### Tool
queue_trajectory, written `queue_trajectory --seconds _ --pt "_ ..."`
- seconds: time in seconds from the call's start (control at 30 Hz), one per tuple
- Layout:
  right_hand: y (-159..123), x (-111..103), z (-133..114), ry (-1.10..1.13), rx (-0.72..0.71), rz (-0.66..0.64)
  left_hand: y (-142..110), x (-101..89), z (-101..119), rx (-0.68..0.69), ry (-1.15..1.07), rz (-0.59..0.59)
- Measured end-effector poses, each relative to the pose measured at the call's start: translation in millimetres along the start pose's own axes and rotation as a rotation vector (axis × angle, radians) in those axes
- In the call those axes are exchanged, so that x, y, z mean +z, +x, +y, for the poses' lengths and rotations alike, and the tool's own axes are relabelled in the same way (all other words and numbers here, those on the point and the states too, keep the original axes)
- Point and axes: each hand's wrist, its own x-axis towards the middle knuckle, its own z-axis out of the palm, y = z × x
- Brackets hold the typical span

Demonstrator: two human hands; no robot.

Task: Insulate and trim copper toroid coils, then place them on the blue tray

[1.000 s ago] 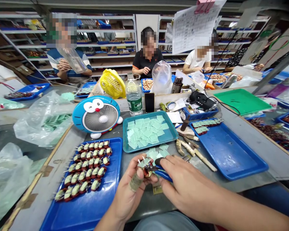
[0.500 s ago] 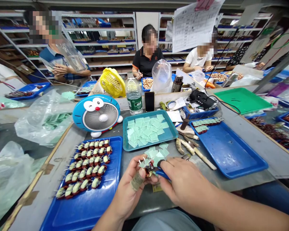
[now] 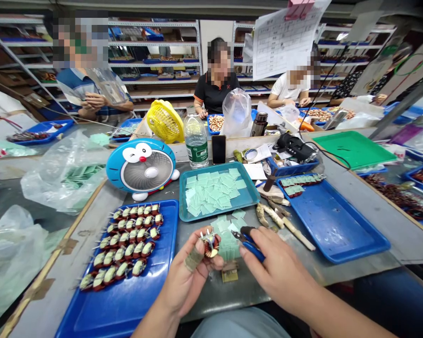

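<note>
My left hand (image 3: 186, 277) pinches a small copper-wound toroid coil (image 3: 210, 244) with wire leads sticking up; a taped finger shows. My right hand (image 3: 275, 272) grips blue-handled cutters (image 3: 248, 241), whose tips point left and sit a little apart from the coil. Loose pale green squares (image 3: 229, 234) lie on the table under both hands. A blue tray (image 3: 134, 300) at the left holds several rows of finished coils (image 3: 127, 249). A teal tray (image 3: 246, 199) ahead holds many green squares.
A second blue tray (image 3: 334, 225) at right holds a few green-topped parts at its far edge. A cartoon desk fan (image 3: 143, 169), water bottle (image 3: 196, 141), phone (image 3: 219, 149) and wooden tools (image 3: 282, 220) stand ahead. Plastic bags lie left. Several people work across the bench.
The cutters have drawn back to the right, away from the coil. My left hand has turned the coil upright and lifted it slightly.
</note>
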Motion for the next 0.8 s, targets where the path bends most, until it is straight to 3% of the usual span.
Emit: queue_trajectory --seconds 0.17,0.27,0.37,0.5,0.63,0.8 --pt "-10.1 13.1 2.3 0.482 0.186 -0.023 2.8 2.6 -4.2 0.054 0.105 0.078" --pt "-9.0 24.5 -4.8 0.893 0.304 -0.063 5.1 7.7 -9.6 0.16 0.428 0.188" --pt "-2.1 37.0 -11.5 1.2 0.371 -0.037 6.7 13.5 -11.4 0.35 0.817 0.263" --pt "8.2 48.5 -14.1 1.393 0.456 0.018 5.4 17.2 -9.5 0.536 1.034 0.27" --pt "10.6 51.2 -14.9 1.58 0.514 0.009 2.0 14.3 -10.5 0.544 1.069 0.26" --pt "9.5 50.4 -15.0 1.63 0.52 0.023 -0.3 10.3 -14.0 0.555 1.158 0.195"
